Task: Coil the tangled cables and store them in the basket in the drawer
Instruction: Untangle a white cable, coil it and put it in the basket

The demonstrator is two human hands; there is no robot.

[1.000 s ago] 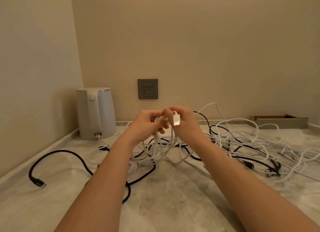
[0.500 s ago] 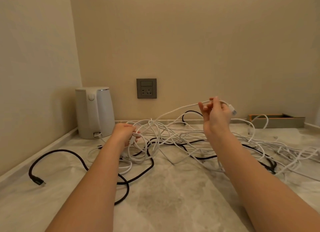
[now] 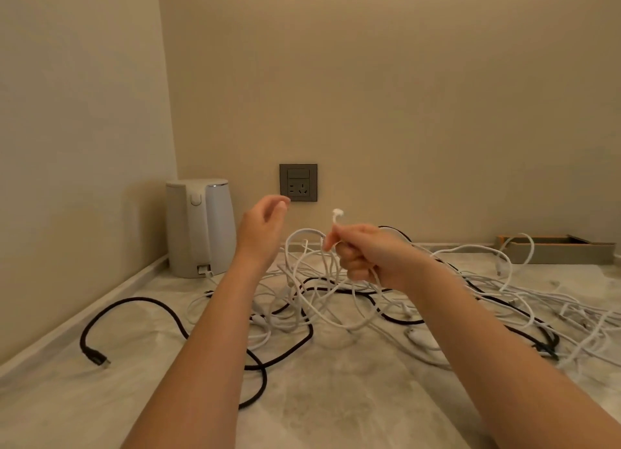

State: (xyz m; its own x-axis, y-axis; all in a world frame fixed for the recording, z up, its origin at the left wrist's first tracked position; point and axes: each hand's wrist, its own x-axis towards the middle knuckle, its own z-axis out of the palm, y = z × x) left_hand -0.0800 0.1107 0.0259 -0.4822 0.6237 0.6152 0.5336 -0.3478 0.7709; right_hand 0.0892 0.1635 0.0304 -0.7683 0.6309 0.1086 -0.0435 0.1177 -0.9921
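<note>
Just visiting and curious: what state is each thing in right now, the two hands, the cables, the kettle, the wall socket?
Left hand: open, raised, holding nothing.
White cable in hand: uncoiled, plug end up.
Right hand: grips that cable.
Other white cables: tangled on the counter.
Black cable at left: loose, uncoiled.
Kettle: upright, lid shut.
Wall socket: nothing plugged in.

Plain beige painted walls (image 3: 437,79) meet above the back left corner of a pale grey marbled stone counter (image 3: 336,401), under warm, dim light. A dark grey square wall socket (image 3: 298,182) sits low on the back wall. A white plastic electric kettle (image 3: 200,227) stands in that corner, and a shallow grey open box (image 3: 554,253) lies at the counter's back right edge.
</note>
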